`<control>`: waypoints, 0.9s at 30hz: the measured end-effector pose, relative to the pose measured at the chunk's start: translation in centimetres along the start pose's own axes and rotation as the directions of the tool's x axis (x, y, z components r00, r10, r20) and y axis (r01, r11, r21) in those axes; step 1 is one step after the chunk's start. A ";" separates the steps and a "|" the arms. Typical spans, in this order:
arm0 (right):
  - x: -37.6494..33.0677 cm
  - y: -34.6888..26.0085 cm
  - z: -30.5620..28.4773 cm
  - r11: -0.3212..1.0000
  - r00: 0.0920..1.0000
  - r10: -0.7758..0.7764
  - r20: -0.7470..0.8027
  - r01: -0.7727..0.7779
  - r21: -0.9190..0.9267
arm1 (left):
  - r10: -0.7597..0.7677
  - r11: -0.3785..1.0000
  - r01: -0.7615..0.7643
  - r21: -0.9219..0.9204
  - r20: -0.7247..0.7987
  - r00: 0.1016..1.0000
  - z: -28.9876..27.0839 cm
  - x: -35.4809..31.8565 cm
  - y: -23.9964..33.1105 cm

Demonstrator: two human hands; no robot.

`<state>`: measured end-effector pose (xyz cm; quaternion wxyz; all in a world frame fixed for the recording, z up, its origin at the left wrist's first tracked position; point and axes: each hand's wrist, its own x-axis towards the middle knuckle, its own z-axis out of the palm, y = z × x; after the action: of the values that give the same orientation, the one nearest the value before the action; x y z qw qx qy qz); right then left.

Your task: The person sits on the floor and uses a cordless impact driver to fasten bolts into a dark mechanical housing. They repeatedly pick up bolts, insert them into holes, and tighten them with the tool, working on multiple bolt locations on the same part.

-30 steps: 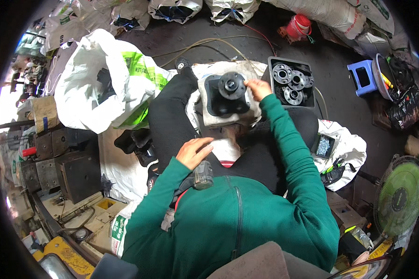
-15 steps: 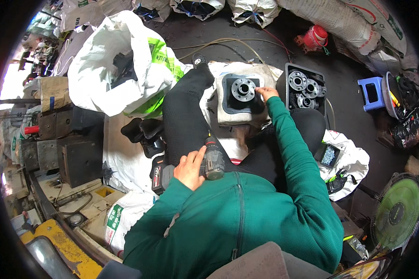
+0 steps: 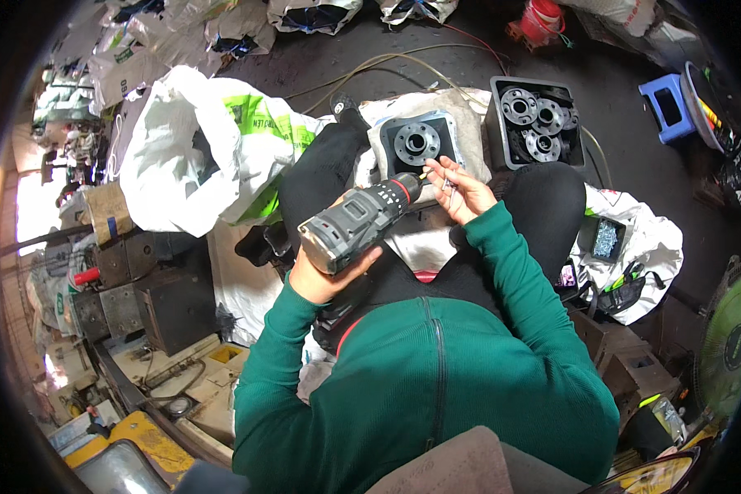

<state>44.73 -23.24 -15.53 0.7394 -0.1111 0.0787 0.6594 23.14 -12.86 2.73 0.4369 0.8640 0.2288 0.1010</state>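
Note:
A grey and black cordless drill [image 3: 358,221] with a red ring lies in my left hand [image 3: 325,278], whose fingers wrap round its body and handle. The drill points up and right, toward a round metal flange [image 3: 417,143] with a ring of holes. That flange sits on a dark square base [image 3: 446,130] on a cloth-covered pad [image 3: 474,148] between my legs. At the drill's bit, my right hand [image 3: 463,191] pinches with thumb and fingers. Small shiny pieces that look like screws show in its palm and fingers. The bit's very tip is partly hidden by the fingers.
A grey bin [image 3: 580,140] of similar flanges stands right of the pad. On a white sack at my right lies a small box of shiny bits [image 3: 608,239]. An open white sack [image 3: 160,181] stands left, a green fan [image 3: 726,350] at far right. Hoses [image 3: 370,62] cross the floor.
My left hand has lifted the drill from my lap and swung it toward the flange. My right hand has moved from the flange's edge down to the drill's bit. The head view has shifted.

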 end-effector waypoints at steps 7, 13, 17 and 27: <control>0.3 -0.2 -0.5 0.991 0.996 -0.073 0.054 0.067 0.116 | 0.055 0.981 -0.082 0.175 0.153 0.987 2.1 1.9 0.7; 0.3 -0.1 -0.4 0.986 0.994 -0.113 -0.011 0.114 0.122 | -0.013 0.987 -0.013 0.157 0.162 0.987 2.9 3.0 1.0; 0.3 0.0 -0.5 0.974 0.991 -0.135 0.019 0.129 0.187 | 0.022 0.968 -0.061 0.245 0.162 0.987 3.0 3.2 1.0; 0.3 0.8 -0.6 0.972 0.984 -0.102 -0.144 0.129 0.196 | 0.082 0.924 -0.137 0.357 0.164 0.983 3.3 2.6 0.8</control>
<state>43.95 -23.05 -16.22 0.7771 -0.0825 0.1884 0.5948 26.85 -14.35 1.31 0.2770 0.9469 0.1624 0.0175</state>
